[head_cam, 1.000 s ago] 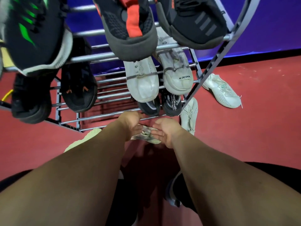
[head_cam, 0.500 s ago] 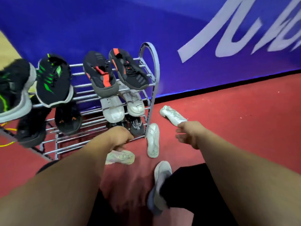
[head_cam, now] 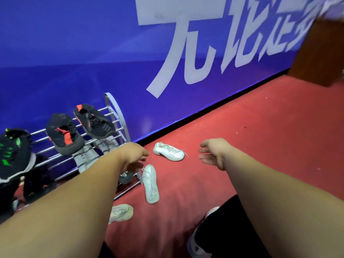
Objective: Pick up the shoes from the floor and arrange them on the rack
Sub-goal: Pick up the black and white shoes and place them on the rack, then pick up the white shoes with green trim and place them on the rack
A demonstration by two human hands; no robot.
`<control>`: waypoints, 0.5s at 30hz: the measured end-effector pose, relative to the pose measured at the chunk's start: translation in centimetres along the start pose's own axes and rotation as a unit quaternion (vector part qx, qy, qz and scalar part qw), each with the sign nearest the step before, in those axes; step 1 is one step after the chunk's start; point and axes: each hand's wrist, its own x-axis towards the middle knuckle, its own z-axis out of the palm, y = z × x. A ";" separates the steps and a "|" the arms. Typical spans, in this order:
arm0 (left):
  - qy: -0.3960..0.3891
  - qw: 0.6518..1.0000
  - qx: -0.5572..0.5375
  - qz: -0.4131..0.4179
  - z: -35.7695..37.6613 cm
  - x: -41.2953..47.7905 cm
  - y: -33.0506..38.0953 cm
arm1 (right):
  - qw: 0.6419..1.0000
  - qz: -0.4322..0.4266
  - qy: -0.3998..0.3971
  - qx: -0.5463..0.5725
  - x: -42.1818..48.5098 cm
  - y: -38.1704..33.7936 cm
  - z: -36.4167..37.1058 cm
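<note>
Three pale shoes (head_cam: 168, 151) (head_cam: 150, 183) (head_cam: 121, 213) lie on the floor (head_cam: 260, 146). The top tier of one rack (head_cam: 115, 106), at left, holds two black-and-red shoes (head_cam: 64, 135) (head_cam: 95, 121) and one black-and-green shoe (head_cam: 13, 153).

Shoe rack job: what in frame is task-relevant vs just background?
Job: white sneaker by the wall; white sneaker at the rack's end; pale shoe nearest the person; metal shoe rack; left hand and right hand, both empty.
Just there: blue banner; brown wooden stand; red carpet; shoe on the person's foot.

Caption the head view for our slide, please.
Empty left hand and right hand reach toward a white shoe beside the rack.
</note>
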 end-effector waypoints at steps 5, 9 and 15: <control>-0.012 1.000 0.000 0.003 3.1 1.1 3.2 | 1.000 0.000 0.009 0.018 0.9 0.0 -3.2; -0.017 1.000 -0.004 0.002 4.8 3.8 4.4 | 0.999 0.013 0.013 0.032 3.3 -0.3 -3.7; -0.023 0.999 -0.003 -0.034 6.7 11.0 2.3 | 0.998 0.054 0.022 0.035 10.2 1.5 -1.1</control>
